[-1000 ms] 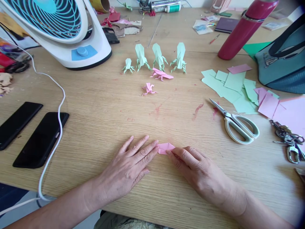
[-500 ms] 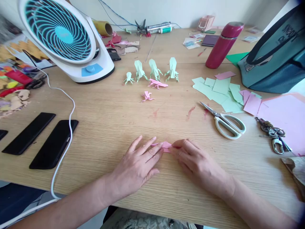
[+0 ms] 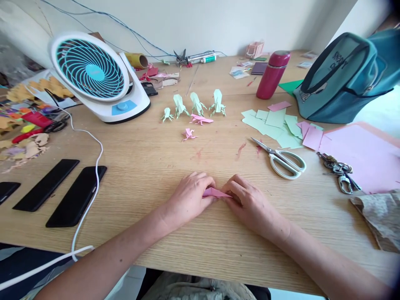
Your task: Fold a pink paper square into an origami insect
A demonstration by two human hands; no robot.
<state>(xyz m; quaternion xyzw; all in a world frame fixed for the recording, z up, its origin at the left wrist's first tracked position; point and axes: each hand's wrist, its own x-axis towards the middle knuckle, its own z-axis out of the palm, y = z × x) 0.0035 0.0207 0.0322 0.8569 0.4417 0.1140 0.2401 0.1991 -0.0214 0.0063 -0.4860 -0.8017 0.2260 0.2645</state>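
A small folded pink paper piece (image 3: 215, 193) lies near the front of the wooden table (image 3: 140, 158). My left hand (image 3: 189, 198) has its fingers curled and pinches the paper's left end. My right hand (image 3: 250, 202) is curled too and pinches the right end. Farther back stand several green origami figures (image 3: 195, 104), with two pink origami figures (image 3: 200, 120) just in front of them.
White-handled scissors (image 3: 283, 160) lie to the right, beside green and pink paper sheets (image 3: 281, 123), keys (image 3: 340, 175) and a teal bag (image 3: 340, 79). A red bottle (image 3: 272, 75) stands behind. Left: a fan (image 3: 100, 79), its white cable (image 3: 90, 179), black phones (image 3: 62, 191).
Both hands went from lying flat with stretched fingers on the pink paper to curled pinches at its ends. The camera tilted up, showing more of the table's far side.
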